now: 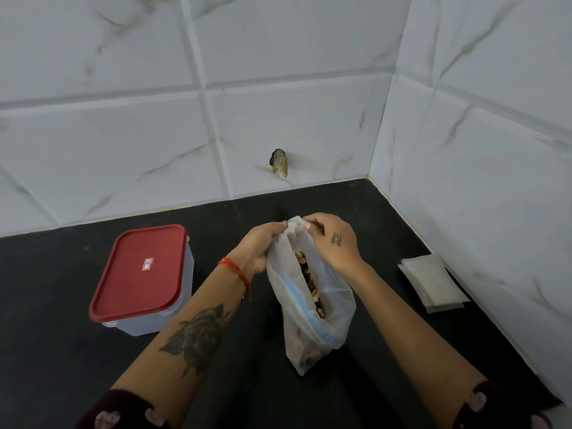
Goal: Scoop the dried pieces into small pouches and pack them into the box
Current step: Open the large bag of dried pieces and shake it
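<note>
White marble-look tiles [123, 134] cover the two walls that meet in a corner behind a black desk [62, 351]. On the desk, in front of the person, stands a cloudy, see-through zip bag [334, 305] with a blue seal strip running along its mouth. The mouth gapes as a long narrow slit, and through it show the dried pieces [309, 283], small tan and brown chunks heaped inside; more of them darken the lower part of the bag through the plastic. The bag's bottom corner rests on the desk and its upper end is lifted toward the wall.

Both hands meet at that upper end. The left hand [257, 246] pinches the far corner of the bag's mouth between curled fingers [280, 226] and thumb; a red thread circles its wrist, and a rose tattoo marks the forearm. The right hand [334, 243] comes over from the other side, its fingers bent down onto the same edge and gripping it, just beside the left.

Well to the left of the bag sits the box [161, 317], clear-walled with a red lid [139, 274] closed on top. To the right, near the side wall, lies a flat stack of small pale pouches [433, 283]. A dark stub [279, 162] sticks out of the back wall.
</note>
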`<state>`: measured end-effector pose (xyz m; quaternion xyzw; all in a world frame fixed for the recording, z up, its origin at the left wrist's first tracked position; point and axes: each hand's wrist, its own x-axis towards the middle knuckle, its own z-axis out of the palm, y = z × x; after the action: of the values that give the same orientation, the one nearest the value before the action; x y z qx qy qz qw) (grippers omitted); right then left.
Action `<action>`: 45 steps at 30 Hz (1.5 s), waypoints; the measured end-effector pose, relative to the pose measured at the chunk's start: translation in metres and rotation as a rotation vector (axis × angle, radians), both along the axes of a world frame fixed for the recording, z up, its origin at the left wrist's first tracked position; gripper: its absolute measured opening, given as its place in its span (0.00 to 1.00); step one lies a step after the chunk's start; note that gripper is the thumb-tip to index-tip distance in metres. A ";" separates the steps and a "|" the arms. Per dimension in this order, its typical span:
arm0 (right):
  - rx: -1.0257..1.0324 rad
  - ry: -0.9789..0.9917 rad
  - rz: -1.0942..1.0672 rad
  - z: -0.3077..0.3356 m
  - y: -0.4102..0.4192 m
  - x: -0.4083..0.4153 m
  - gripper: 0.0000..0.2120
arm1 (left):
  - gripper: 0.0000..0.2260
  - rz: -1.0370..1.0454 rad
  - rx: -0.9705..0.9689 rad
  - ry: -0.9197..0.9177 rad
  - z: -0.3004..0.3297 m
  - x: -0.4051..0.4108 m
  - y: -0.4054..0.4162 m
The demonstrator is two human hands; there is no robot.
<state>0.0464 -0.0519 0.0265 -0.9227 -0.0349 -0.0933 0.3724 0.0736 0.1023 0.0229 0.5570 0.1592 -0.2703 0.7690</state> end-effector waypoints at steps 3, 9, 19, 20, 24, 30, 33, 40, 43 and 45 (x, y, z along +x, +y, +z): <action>0.012 0.021 0.063 0.001 0.004 -0.003 0.16 | 0.08 -0.044 -0.029 0.007 0.001 -0.001 0.001; 0.007 0.123 -0.055 0.005 -0.001 0.006 0.13 | 0.12 -0.053 0.711 -0.747 0.013 -0.011 -0.012; 0.622 0.465 -0.168 0.006 -0.002 0.007 0.09 | 0.10 -0.024 0.104 -0.056 0.020 -0.006 -0.014; 0.379 0.344 -0.156 0.006 -0.001 0.004 0.11 | 0.11 -0.019 0.003 0.049 0.018 -0.008 -0.016; -0.053 0.062 -0.086 -0.007 -0.002 -0.006 0.14 | 0.14 0.044 0.005 0.009 0.003 -0.008 -0.022; -0.007 0.059 -0.145 -0.012 -0.003 -0.006 0.12 | 0.15 -0.038 1.001 -0.777 0.004 -0.036 -0.017; 0.116 0.082 -0.169 -0.010 0.003 -0.005 0.11 | 0.12 -0.046 0.851 -0.655 0.000 -0.048 -0.009; 0.457 0.519 -0.271 -0.005 0.004 -0.007 0.15 | 0.09 0.128 -0.182 0.251 0.004 -0.055 -0.011; -0.130 0.306 -0.186 -0.004 -0.003 -0.026 0.21 | 0.10 0.155 -0.180 0.220 -0.002 -0.058 -0.014; -0.269 0.275 -0.155 -0.005 -0.008 -0.039 0.19 | 0.10 0.147 0.033 0.025 -0.011 -0.055 -0.015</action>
<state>0.0077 -0.0595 0.0212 -0.9681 0.0752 0.0106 0.2387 0.0186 0.0875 0.0123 0.5528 0.2137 -0.2176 0.7755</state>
